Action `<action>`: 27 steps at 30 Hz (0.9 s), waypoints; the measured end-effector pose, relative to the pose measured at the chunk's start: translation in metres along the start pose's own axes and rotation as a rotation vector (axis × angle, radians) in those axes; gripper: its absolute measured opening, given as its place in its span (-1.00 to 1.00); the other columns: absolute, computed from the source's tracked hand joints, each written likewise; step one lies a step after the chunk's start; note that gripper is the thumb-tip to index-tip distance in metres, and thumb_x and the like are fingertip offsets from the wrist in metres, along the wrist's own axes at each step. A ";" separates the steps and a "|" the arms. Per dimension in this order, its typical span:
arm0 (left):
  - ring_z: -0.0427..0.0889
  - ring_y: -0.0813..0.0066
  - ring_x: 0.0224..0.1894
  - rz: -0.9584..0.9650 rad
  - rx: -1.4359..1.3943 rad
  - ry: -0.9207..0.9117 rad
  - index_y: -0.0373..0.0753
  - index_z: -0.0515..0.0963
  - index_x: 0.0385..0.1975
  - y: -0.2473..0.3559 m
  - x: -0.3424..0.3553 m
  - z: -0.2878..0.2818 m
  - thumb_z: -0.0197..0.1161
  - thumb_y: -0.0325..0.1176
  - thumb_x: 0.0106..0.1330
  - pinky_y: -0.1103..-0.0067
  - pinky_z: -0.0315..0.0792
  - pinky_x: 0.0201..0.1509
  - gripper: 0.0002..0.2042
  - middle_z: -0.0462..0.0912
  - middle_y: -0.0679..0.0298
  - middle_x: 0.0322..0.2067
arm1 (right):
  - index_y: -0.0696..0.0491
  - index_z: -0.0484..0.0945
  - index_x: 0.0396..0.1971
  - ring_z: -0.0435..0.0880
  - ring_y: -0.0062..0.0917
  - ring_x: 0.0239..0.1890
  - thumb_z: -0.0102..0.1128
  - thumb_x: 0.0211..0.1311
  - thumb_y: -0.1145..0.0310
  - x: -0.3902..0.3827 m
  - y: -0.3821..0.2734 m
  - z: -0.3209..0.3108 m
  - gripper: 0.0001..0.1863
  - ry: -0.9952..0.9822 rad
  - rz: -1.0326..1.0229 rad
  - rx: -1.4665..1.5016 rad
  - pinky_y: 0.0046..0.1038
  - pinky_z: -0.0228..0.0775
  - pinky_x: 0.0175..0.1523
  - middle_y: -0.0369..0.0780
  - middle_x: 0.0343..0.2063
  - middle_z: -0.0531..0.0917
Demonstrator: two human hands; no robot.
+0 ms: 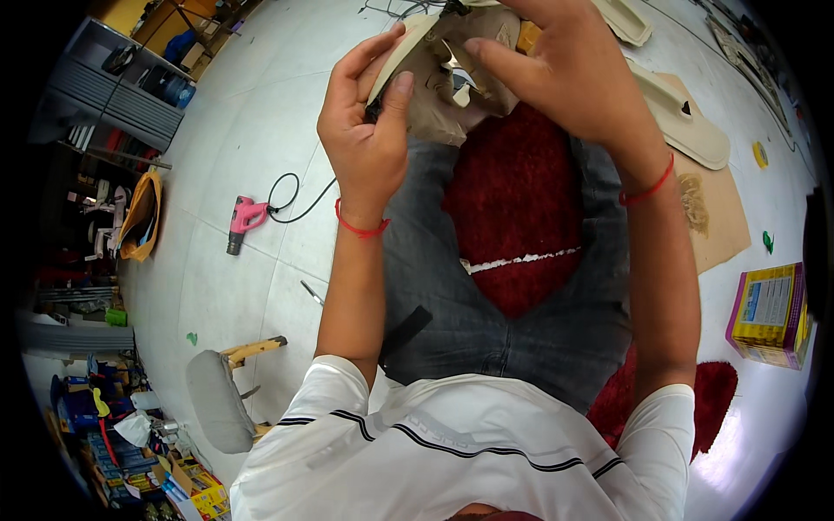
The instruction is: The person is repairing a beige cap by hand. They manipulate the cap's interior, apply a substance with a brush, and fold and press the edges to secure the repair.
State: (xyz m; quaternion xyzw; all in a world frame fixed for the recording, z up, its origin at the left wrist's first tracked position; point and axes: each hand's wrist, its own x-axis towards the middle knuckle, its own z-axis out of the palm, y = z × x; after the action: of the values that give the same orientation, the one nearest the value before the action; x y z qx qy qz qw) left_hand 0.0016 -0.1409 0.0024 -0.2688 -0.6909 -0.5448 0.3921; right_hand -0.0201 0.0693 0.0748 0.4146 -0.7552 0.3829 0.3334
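- Beige molded piece (443,122) sits at the top of my head view, between the person's two hands, its curved rim at the left and a ragged-edged opening within its hollow; I cannot tell whether it also rests on the legs.
- I see the left hand (363,143) with its grip closed on that rim, thumb on the inner side and fingers wrapped behind.
- I have the right hand (569,78) over the piece's right side, thumb pointing toward the opening; the fingers run behind or out of view, so I cannot tell how far this grip is closed.
- Below the piece I see a red plush mat (521,195) between legs in dark jeans (447,321).
- Left on the pale floor (208,148), I spot a pink heat gun (249,214) with a black cord, and nearer me a grey padded seat (215,399).
- At the right I find a long beige panel (695,130) partly over a brown sheet (728,227), a yellow roll (761,154) and a purple-and-yellow box (769,313).
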 end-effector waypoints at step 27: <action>0.67 0.59 -0.07 -0.086 0.095 0.323 -0.42 0.64 0.08 -0.025 0.023 -0.002 0.34 -0.36 0.47 0.63 0.51 0.09 -0.70 0.75 0.23 -0.08 | 0.19 0.72 -0.07 0.71 -0.53 -0.16 0.20 0.40 0.29 0.096 0.014 0.023 -0.70 -0.559 0.387 0.435 -0.48 0.55 0.01 -0.13 -0.18 0.78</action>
State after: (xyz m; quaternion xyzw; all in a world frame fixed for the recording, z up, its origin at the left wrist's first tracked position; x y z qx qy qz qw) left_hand -0.0304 -0.1509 0.0085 -0.1289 -0.6547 -0.5637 0.4867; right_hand -0.0787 0.0189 0.1378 0.4140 -0.7821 0.4620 -0.0586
